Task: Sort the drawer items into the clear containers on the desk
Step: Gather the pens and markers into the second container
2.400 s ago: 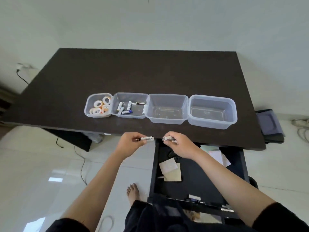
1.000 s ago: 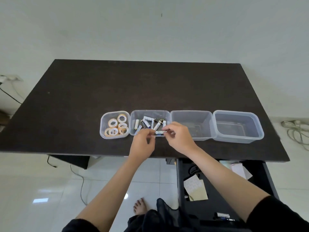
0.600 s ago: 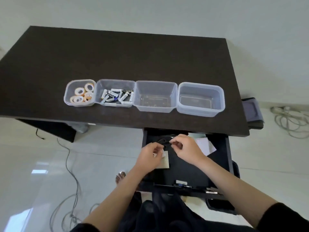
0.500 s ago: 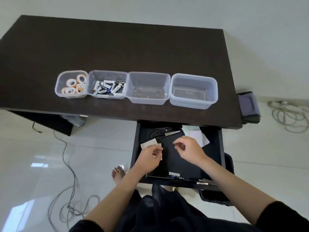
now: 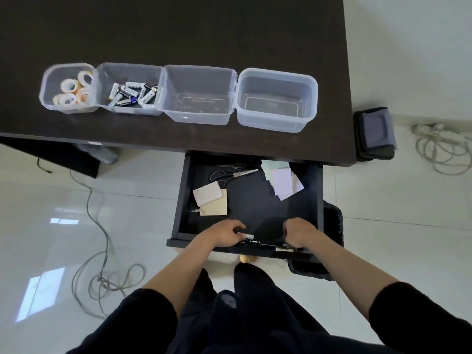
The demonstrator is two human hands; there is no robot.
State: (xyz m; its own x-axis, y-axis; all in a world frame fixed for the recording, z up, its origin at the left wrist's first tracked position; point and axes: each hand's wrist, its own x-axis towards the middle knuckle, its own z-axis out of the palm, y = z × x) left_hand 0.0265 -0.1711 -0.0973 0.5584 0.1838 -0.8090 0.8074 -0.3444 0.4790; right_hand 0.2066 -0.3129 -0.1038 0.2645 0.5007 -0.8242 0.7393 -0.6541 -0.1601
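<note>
Four clear containers stand in a row on the dark desk (image 5: pixel 178 31): one with tape rolls (image 5: pixel 67 89), one with batteries (image 5: pixel 131 94), and two empty ones (image 5: pixel 198 95) (image 5: pixel 275 99). Below them the black drawer (image 5: pixel 255 208) is pulled out. It holds scissors (image 5: pixel 231 173), beige sticky notes (image 5: pixel 210 199) and pastel notes (image 5: pixel 281 183). My left hand (image 5: pixel 224 236) is at the drawer's front edge, pinching a small white battery (image 5: pixel 247 236). My right hand (image 5: pixel 298 235) is curled fingers-down at the front right, hiding what lies under it. A thin black pen (image 5: pixel 258 243) lies between the hands.
A metal clip (image 5: pixel 283 249) lies along the drawer's front wall. A dark basket (image 5: pixel 332 241) stands under the drawer's right side. Loose cables lie on the white floor at the left (image 5: pixel 102 264) and the right (image 5: pixel 441 149). A dark pad (image 5: pixel 375 134) sits beside the desk.
Both hands came down from the battery container, where they left batteries, into the drawer and moved to its front edge. The left hand now pinches a white battery.
</note>
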